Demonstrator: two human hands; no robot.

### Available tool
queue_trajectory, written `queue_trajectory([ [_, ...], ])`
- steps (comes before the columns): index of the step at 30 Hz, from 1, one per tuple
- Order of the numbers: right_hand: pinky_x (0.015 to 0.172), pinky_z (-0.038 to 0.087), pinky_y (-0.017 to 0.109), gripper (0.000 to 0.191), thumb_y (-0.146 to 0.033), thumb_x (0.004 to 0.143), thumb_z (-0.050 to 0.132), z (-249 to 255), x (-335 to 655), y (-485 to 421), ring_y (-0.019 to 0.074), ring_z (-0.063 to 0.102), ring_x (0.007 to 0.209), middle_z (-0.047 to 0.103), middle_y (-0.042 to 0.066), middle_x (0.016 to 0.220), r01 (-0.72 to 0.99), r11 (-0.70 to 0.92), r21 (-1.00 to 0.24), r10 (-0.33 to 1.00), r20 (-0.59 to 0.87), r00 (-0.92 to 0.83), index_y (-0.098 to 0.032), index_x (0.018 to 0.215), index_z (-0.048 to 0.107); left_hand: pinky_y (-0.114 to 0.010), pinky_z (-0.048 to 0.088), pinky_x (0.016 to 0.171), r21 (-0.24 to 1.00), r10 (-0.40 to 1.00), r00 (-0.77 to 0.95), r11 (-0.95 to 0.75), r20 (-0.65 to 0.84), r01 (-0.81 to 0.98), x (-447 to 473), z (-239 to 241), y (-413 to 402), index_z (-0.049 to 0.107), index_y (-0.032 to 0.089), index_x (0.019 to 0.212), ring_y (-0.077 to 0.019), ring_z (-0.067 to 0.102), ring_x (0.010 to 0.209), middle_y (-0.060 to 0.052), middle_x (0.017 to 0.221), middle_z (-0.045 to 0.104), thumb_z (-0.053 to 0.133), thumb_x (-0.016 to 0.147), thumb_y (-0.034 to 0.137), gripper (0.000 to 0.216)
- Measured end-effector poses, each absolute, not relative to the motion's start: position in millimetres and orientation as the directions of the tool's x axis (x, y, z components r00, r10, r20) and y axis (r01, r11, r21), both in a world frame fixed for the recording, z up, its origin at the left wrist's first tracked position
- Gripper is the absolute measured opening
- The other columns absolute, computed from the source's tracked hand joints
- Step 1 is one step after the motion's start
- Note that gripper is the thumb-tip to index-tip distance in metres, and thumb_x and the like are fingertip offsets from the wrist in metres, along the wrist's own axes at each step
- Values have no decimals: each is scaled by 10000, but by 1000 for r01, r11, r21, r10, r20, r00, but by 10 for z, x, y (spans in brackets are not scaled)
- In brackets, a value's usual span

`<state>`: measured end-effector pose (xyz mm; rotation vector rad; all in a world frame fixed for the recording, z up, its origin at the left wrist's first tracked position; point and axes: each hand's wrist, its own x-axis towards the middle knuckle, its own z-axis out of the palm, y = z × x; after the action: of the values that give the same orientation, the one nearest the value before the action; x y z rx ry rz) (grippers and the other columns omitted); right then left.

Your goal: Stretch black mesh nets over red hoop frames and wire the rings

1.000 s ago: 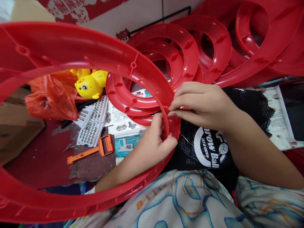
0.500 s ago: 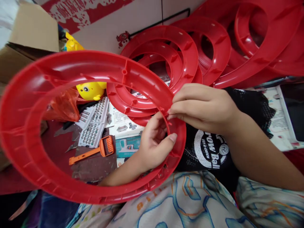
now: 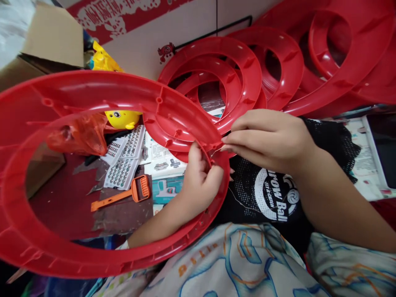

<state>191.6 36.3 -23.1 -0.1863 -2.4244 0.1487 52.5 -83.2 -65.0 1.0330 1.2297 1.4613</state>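
Observation:
A large red plastic ring (image 3: 102, 88), ribbed on its channelled side, is held tilted in front of me. My left hand (image 3: 202, 177) reaches through its opening and grips the inner rim at the right end, thumb pressed on it. At that same end my right hand (image 3: 269, 142) pinches a thin strand (image 3: 215, 152), like thread or fine wire, that runs to the ring's rim. A fine loose thread (image 3: 244, 203) trails over the black mesh fabric (image 3: 247, 185) below. Whether both strands are one piece, I cannot tell.
Several red rings (image 3: 252, 62) stand stacked behind, against a white printed box (image 3: 136, 45). To the left are a yellow toy (image 3: 122, 119), a red plastic bag (image 3: 83, 134), clear trays of small silver balls (image 3: 123, 165), an orange plastic tool (image 3: 136, 192) and a cardboard box (image 3: 55, 37).
The ring has shifted left, turning slightly. My left thumb has moved up along the rim, and my right hand has drawn a little away to the right, with the thin strand now showing between.

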Motion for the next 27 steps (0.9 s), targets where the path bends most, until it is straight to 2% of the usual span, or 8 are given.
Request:
queue_trajectory([
  [5,720,502,286,108,-191,943,540,-149,1946,345,136,551,817,596,43,877,44,978,-202,160,606,-779,-160,888,628,-218,542,578,998,985,-166,-48,39,-51,554,-694,-854,459,234,1166,-89,607,642,6,863,618,504,886,116,307],
  [11,709,510,258,111,-135,934,530,-129,1948,317,119,562,807,599,44,892,47,962,-270,204,592,-780,-175,918,632,-237,512,619,990,985,-163,-37,59,136,552,-769,-928,501,204,1001,-102,560,667,19,811,577,562,854,152,167],
  [15,715,519,273,113,-140,933,524,-131,1957,322,125,572,819,606,38,896,21,957,-290,193,578,-793,-184,911,626,-225,471,594,992,991,-125,-24,40,122,541,-756,-938,496,209,1044,-98,538,650,31,784,567,535,865,143,195],
  [21,699,499,254,122,-121,944,503,-116,1977,308,108,558,826,593,20,890,10,965,-261,167,591,-789,-162,918,615,-238,429,636,976,990,-114,-62,87,210,535,-728,-926,509,203,992,-100,504,722,16,868,544,538,846,125,168],
  [24,700,489,240,129,-117,948,494,-116,1996,315,97,551,818,583,13,890,3,958,-286,178,588,-789,-157,922,614,-250,431,627,981,994,-104,-20,41,192,547,-742,-946,502,215,1011,-105,517,702,25,839,545,534,853,140,178],
  [27,697,483,231,168,-148,972,458,-116,2013,338,92,546,805,589,13,895,-6,966,-257,148,575,-805,-161,909,614,-247,413,589,975,997,-72,44,-29,216,561,-750,-971,501,202,977,-102,502,662,30,797,526,553,833,146,163],
])
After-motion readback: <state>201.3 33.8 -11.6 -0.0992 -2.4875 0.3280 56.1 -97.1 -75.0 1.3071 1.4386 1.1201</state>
